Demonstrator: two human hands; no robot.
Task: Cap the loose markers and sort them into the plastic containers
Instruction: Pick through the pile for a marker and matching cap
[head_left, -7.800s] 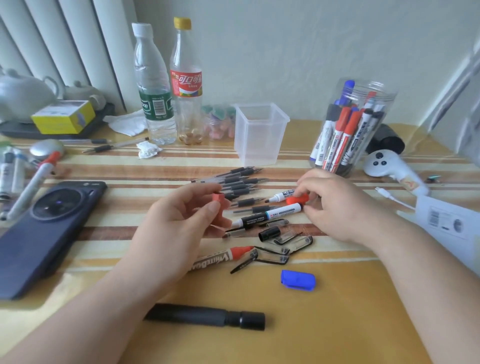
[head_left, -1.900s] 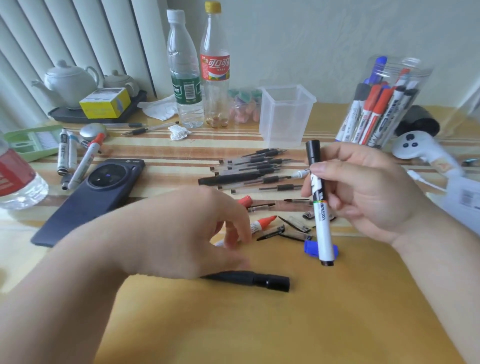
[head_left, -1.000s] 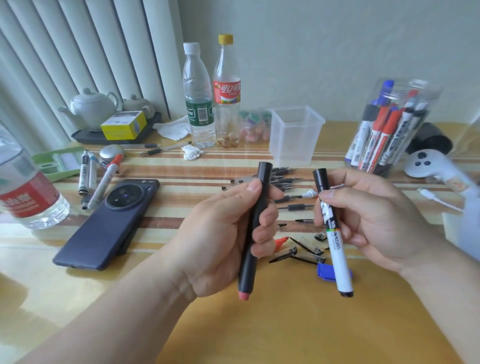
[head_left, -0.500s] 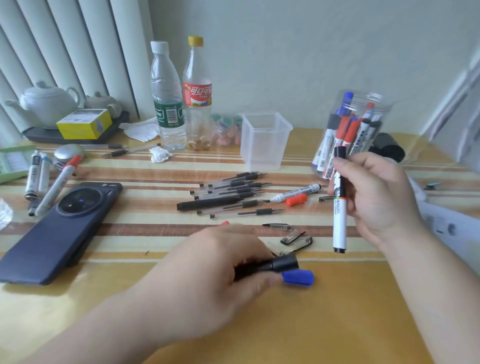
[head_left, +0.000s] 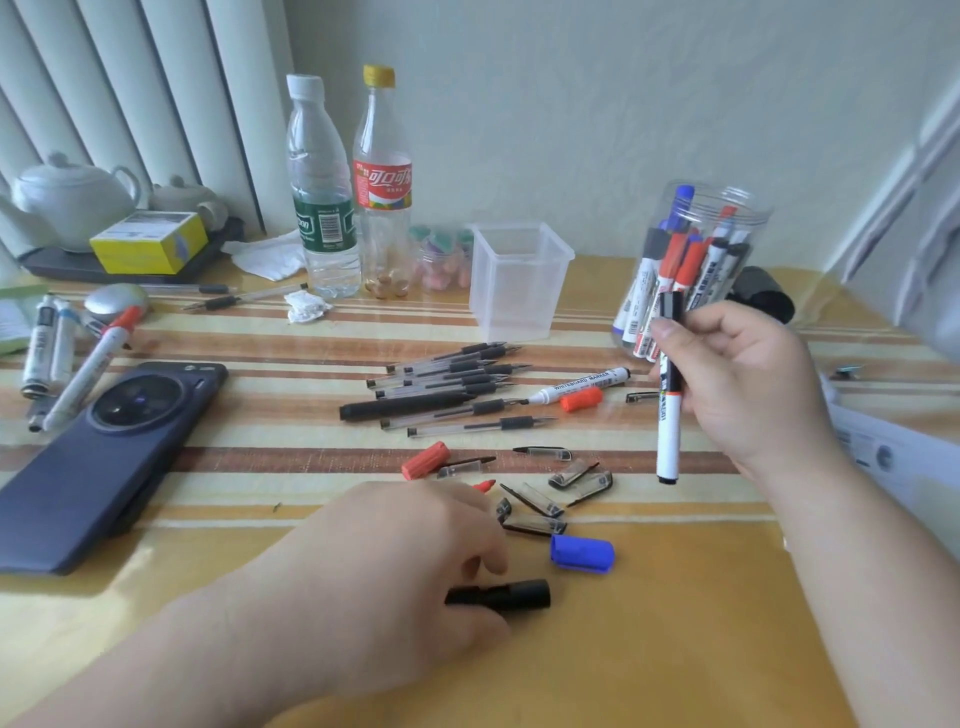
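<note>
Black-capped marker (head_left: 666, 431) stands near-vertical in my right grip (head_left: 748, 384), pinched betw. thumb & fingers, cap up, tail toward bench (head_left: 675, 649). Round jar (head_left: 748, 208) just behind grip is crowded; a careless drop-in may snag the rim & tip it. Left grip (head_left: 415, 556) curls on black pen (head_left: 511, 595) lying on bench.

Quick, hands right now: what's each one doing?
Left hand: fingers curled round the black marker on the table.
Right hand: holding a black-capped whiteboard marker upright.
</note>
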